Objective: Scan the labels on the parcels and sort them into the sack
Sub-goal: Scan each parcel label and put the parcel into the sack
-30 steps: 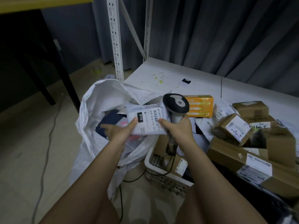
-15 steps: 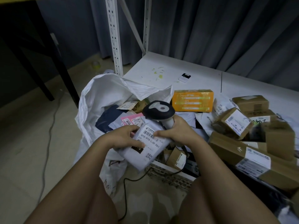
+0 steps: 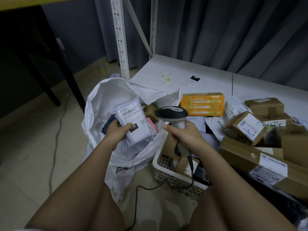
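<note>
My left hand (image 3: 115, 131) grips a white poly-bag parcel (image 3: 133, 120) by its lower left corner, label up, over the open mouth of the white sack (image 3: 100, 100). Inside the sack lie a dark blue parcel (image 3: 107, 125) and a pink one (image 3: 152, 125), partly hidden. My right hand (image 3: 183, 135) holds the handle of a black-headed barcode scanner (image 3: 171, 113), just right of the parcel and apart from it. Its cable (image 3: 141, 190) trails down to the floor.
A white plastic basket (image 3: 168, 176) with small cardboard boxes stands under my right hand. On the low white shelf (image 3: 166, 70) lie an orange box (image 3: 202, 104), several brown cartons (image 3: 245, 128) and a long carton (image 3: 256, 160). A white rack post (image 3: 120, 39) rises behind the sack.
The right hand let go of the parcel and drew the scanner to the right. The left hand carried the parcel up and left, over the sack's mouth.
</note>
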`<state>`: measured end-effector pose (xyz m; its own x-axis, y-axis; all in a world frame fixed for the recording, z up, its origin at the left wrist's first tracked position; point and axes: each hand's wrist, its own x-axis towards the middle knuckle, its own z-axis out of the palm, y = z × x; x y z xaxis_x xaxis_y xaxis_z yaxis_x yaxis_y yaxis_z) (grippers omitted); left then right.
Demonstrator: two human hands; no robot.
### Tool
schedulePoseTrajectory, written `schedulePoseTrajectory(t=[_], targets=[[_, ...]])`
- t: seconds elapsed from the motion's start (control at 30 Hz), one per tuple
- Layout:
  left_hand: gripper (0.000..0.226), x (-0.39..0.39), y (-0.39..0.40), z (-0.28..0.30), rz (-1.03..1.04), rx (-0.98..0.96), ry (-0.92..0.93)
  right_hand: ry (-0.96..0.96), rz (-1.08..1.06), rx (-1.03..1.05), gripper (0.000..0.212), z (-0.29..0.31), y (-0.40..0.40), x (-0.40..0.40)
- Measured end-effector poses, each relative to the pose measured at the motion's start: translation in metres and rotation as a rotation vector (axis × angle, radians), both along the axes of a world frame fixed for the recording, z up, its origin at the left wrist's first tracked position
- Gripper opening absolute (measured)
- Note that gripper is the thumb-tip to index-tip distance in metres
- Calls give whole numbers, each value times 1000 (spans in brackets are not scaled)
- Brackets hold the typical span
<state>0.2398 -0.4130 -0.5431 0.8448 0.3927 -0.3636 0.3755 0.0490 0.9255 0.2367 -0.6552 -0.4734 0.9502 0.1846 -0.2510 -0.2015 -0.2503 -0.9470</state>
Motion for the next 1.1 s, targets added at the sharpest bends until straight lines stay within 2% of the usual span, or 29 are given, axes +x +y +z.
schedulePoseTrajectory(t=[0.1, 0.2, 0.43, 0.93, 1.1], targets=[[34, 1, -2, 1, -9, -2, -49, -36, 138, -26, 26, 1, 1, -6], [31, 0, -5, 4, -20, 3, -82, -48, 179, -22, 29, 4, 1, -9], [32, 2, -1, -1, -35, 34, -93, -92, 118, -32, 33, 6, 1, -9], [40, 2, 3, -8, -38, 52, -73, -110, 73, 21, 23, 8, -1, -12], [55, 8, 1, -7, 151, 109, -100, -93, -47, 59, 24, 5, 1, -6]])
